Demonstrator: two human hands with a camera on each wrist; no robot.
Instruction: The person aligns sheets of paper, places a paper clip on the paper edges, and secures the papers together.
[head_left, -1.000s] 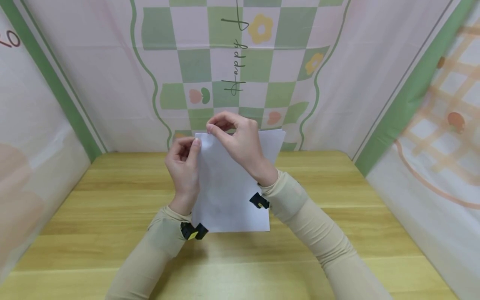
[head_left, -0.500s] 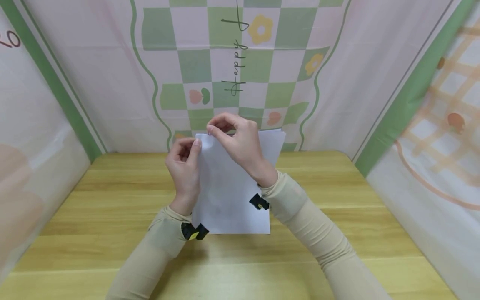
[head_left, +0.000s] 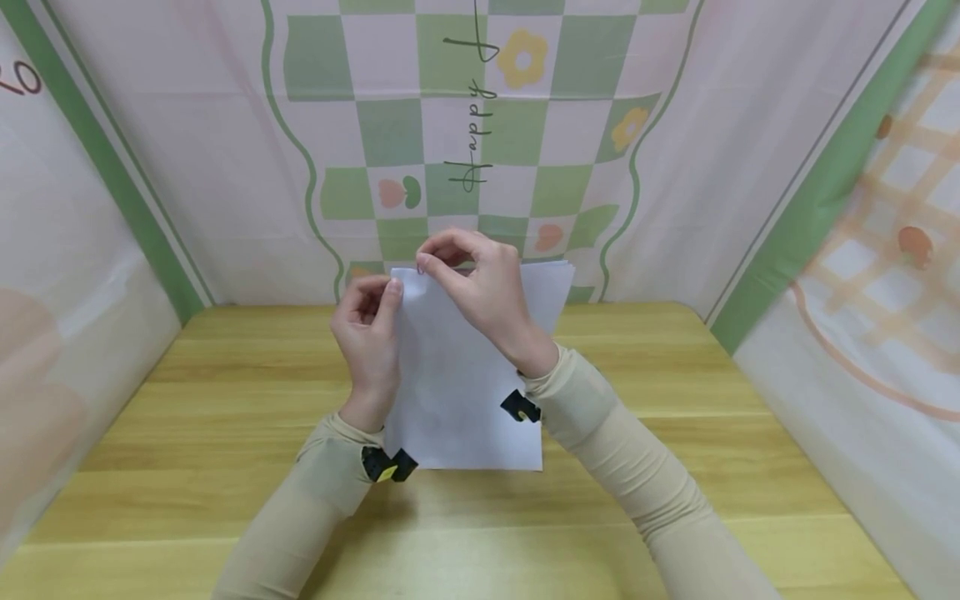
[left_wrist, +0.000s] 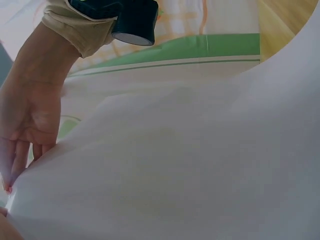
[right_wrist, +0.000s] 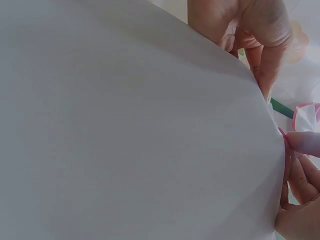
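White paper sheets (head_left: 465,400) stand raised over the table, their layers slightly fanned at the top right corner. My left hand (head_left: 367,337) pinches their top left corner between thumb and fingers. Just to the right, my right hand (head_left: 483,283) pinches a small red paper clip (right_wrist: 282,132) at the top edge; only a thin loop of it shows past the fingertips. In the right wrist view the left hand (right_wrist: 240,30) grips the edge close above the clip. The left wrist view is mostly filled by the paper (left_wrist: 165,160), with the right hand (left_wrist: 32,110) at its far edge.
A wooden table (head_left: 225,400) lies beneath both arms. Behind it hangs a checkered curtain (head_left: 390,129), with more printed cloth (head_left: 862,350) at the sides. Black wrist cameras (head_left: 388,463) sit on both sleeves, near the paper.
My right hand has shifted very slightly right and down, and the red loop now shows at its fingertips. The paper's lower edge has dropped slightly. My left hand stays put.
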